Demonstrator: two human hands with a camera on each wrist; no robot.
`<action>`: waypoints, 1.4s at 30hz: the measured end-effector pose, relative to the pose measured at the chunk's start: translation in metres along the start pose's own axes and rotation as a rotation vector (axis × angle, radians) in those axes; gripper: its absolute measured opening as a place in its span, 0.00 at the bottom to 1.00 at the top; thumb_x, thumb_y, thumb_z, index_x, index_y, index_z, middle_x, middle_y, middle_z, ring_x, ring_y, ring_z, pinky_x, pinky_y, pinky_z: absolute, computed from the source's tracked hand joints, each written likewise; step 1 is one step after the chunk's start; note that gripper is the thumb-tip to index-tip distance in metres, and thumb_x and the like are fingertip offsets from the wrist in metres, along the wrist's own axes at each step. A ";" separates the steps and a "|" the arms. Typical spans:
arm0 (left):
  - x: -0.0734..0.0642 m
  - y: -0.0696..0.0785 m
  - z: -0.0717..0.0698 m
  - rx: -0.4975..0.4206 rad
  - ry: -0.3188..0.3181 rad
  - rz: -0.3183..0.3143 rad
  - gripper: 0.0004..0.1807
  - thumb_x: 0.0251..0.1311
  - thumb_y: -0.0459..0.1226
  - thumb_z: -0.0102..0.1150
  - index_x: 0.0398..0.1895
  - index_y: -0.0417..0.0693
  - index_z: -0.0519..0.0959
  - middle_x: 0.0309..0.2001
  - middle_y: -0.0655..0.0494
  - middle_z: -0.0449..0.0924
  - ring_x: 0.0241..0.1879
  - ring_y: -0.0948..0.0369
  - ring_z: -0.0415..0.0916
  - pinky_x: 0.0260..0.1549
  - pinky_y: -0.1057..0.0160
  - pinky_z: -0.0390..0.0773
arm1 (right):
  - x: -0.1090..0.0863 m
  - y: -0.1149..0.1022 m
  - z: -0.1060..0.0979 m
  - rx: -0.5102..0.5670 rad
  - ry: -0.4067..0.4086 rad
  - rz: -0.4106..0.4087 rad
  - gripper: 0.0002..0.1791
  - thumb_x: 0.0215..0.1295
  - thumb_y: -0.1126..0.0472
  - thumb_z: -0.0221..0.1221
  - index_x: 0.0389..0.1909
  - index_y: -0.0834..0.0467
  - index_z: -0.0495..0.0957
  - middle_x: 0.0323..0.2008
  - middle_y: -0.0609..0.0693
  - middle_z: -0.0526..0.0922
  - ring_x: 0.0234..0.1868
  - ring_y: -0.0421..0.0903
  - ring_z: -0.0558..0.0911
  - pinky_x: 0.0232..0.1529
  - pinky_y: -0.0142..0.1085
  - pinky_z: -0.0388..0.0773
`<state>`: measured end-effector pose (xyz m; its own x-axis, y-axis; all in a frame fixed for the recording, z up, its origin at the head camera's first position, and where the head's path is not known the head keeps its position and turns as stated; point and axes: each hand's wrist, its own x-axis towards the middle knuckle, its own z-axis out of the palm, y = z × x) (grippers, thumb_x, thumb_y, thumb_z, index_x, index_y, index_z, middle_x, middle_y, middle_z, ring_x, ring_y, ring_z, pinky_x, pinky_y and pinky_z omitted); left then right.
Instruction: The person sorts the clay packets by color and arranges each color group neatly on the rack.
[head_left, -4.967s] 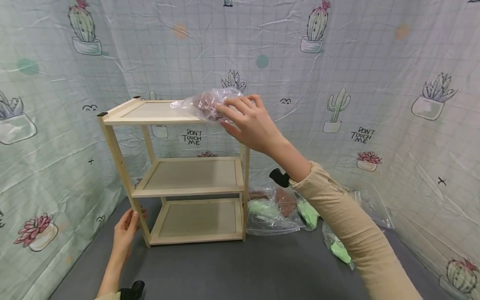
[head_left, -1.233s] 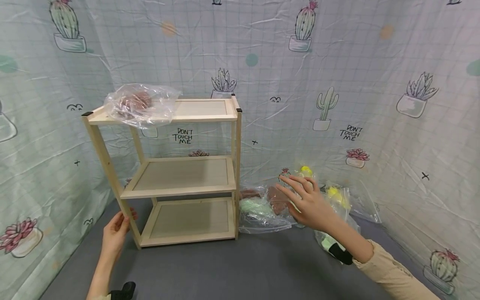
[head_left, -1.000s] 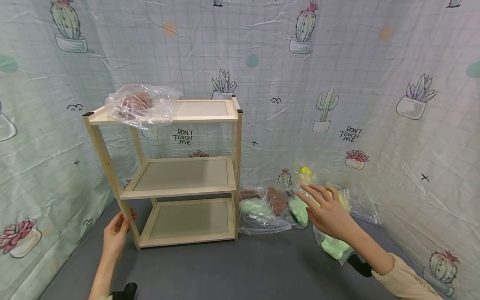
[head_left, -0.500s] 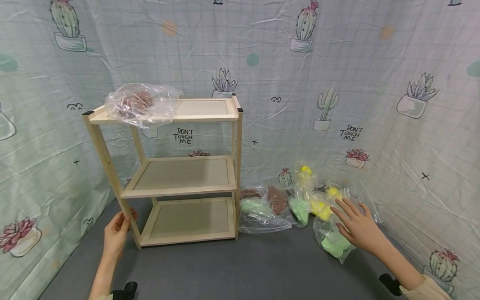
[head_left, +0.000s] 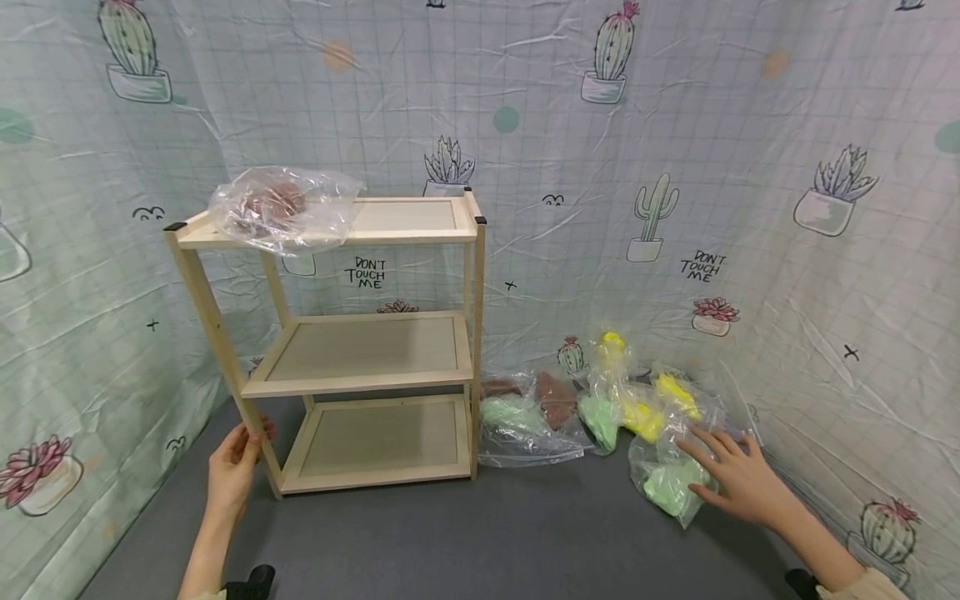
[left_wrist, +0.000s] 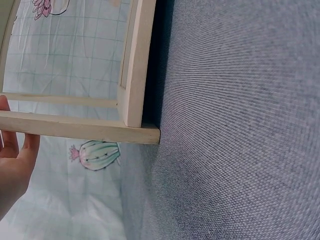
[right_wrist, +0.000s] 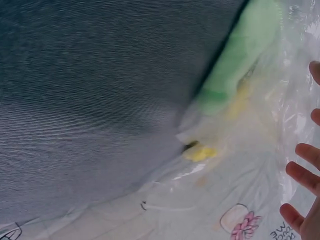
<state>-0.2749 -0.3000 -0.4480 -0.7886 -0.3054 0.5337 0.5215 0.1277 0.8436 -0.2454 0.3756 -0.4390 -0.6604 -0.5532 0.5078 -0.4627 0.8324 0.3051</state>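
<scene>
Backdrop [head_left: 525,167] printed with cacti stands behind the wooden rack [head_left: 378,352], which rests on a dark grey surface [head_left: 487,533]. Beside the rack's right foot lies a large clear bag [head_left: 525,421] of brown and green contents; further right of the rack sit clear bags holding yellow pieces [head_left: 642,419]. On the left end of the rack's top shelf lies a bag with something brown inside [head_left: 277,204]. A green-filled bag [head_left: 671,487] lies well right of the rack; your right hand [head_left: 742,485] is at it, fingers spread wide, though contact cannot be told. Your left hand [head_left: 231,471] grips the rack's front left post.
</scene>
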 end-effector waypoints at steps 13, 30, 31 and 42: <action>0.000 -0.002 -0.002 -0.018 -0.007 0.005 0.15 0.62 0.31 0.44 0.50 0.32 0.70 0.35 0.71 0.80 0.36 0.76 0.77 0.34 0.81 0.71 | -0.013 0.011 0.018 0.024 -0.025 -0.069 0.35 0.37 0.37 0.65 0.49 0.49 0.74 0.52 0.57 0.72 0.50 0.56 0.70 0.41 0.55 0.60; -0.001 -0.001 0.000 0.003 -0.003 -0.009 0.18 0.63 0.32 0.43 0.52 0.27 0.67 0.36 0.72 0.79 0.37 0.77 0.76 0.35 0.82 0.70 | -0.016 0.027 0.046 0.120 -0.064 -0.162 0.38 0.40 0.31 0.60 0.56 0.41 0.70 0.55 0.54 0.72 0.60 0.55 0.62 0.44 0.59 0.57; -0.001 0.000 0.000 0.006 0.001 -0.011 0.18 0.63 0.32 0.43 0.52 0.27 0.67 0.36 0.72 0.79 0.37 0.77 0.76 0.35 0.82 0.70 | -0.016 0.026 0.047 0.133 -0.076 -0.155 0.38 0.40 0.31 0.60 0.56 0.41 0.70 0.56 0.54 0.71 0.61 0.56 0.61 0.44 0.60 0.56; -0.001 -0.001 0.002 0.017 0.034 -0.019 0.14 0.62 0.32 0.44 0.48 0.36 0.72 0.34 0.71 0.79 0.35 0.77 0.76 0.35 0.82 0.71 | -0.008 0.010 0.052 0.225 -0.173 -0.135 0.44 0.37 0.29 0.59 0.59 0.43 0.66 0.57 0.53 0.69 0.50 0.69 0.69 0.40 0.63 0.62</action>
<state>-0.2748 -0.2980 -0.4494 -0.7864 -0.3399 0.5158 0.5011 0.1373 0.8544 -0.2754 0.3867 -0.4822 -0.6658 -0.6721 0.3238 -0.6599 0.7331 0.1648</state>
